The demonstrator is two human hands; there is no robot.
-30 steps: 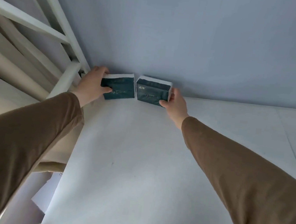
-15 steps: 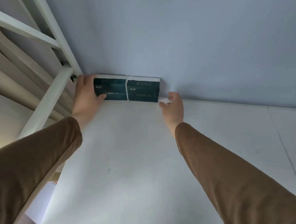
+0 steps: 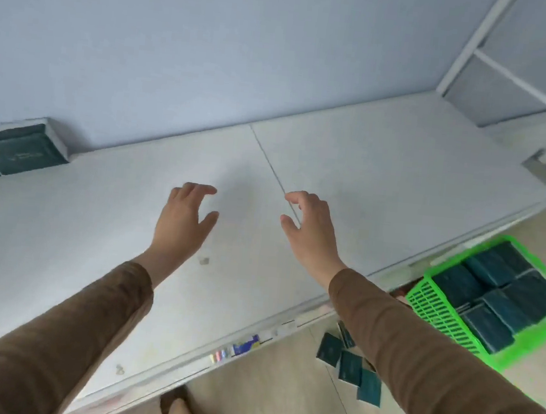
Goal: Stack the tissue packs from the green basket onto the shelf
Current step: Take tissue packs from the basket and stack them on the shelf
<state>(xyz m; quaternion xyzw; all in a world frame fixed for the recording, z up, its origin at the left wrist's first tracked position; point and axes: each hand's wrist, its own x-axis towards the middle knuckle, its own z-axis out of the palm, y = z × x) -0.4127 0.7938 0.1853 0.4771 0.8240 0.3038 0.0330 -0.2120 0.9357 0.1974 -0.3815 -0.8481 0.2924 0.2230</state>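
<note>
Hands withdrawn from shelved tissue packs, green basket right

One head-worn view looks steeply down, close over the white shelf toward the floor.

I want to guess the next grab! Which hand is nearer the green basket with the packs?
The right hand. Both hands are empty above the shelf, but the green basket of tissue packs sits to the person's right, closer to it than to the left hand.
</note>
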